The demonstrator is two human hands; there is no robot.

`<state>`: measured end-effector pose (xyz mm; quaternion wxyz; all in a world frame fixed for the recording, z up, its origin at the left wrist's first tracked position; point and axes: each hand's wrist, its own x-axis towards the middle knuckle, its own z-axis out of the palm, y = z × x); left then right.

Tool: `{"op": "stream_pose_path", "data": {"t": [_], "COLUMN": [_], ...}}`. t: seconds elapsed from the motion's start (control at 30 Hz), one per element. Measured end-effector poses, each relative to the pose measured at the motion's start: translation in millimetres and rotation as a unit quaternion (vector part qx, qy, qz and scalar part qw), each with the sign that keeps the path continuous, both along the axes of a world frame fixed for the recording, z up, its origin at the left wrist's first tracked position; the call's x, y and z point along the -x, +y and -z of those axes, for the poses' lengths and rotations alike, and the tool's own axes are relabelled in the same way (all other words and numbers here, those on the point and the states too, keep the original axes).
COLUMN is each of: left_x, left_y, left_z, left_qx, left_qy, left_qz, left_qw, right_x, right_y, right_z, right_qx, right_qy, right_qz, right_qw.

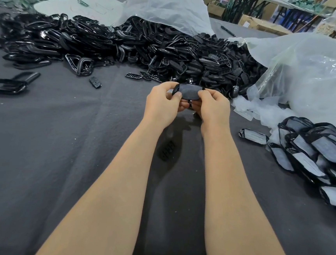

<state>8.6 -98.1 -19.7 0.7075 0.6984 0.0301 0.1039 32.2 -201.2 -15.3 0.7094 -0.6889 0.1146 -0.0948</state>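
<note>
Both hands meet over the middle of the grey cloth-covered table. Between them is a black plastic shell part with a greyish film on its face. My left hand pinches its left end with thumb and curled fingers. My right hand pinches the right end the same way. The underside of the part is hidden by my fingers. A small black button pad lies on the cloth between my forearms.
A big heap of black plastic frames and pads spreads across the back, partly under a white plastic bag. A second clear bag sits at right. Several stacked film-covered shells lie at right. Loose frames lie at left.
</note>
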Motion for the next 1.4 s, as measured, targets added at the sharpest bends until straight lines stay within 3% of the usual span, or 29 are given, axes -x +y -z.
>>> {"op": "stream_pose_path", "data": {"t": [0.33,0.57,1.13,1.4], "left_x": [2.3,2.8,0.4,2.7], "left_y": [0.6,1.1,4.7,3.6], "left_z": [-1.6,-4.6,-3.8,-5.8], "left_qx": [-0.019,0.008,-0.017,-0.001], "left_qy": [-0.002,0.012,0.024,0.036], "left_qz": [0.012,0.027,-0.057,-0.049], "left_qw": [1.0,1.0,0.998,0.998], "right_x": [1.2,1.9,5.4,5.6], "right_y": [0.3,-0.1,12.1,12.9], "right_z": [-0.8,-4.3,0.7,1.0], "right_qx": [-0.037,-0.114,0.055,0.157], "right_qy": [-0.013,-0.004,-0.041,-0.065], "right_qz": [-0.034,-0.02,-0.103,-0.075], "right_qw": [0.999,0.993,0.992,0.983]}}
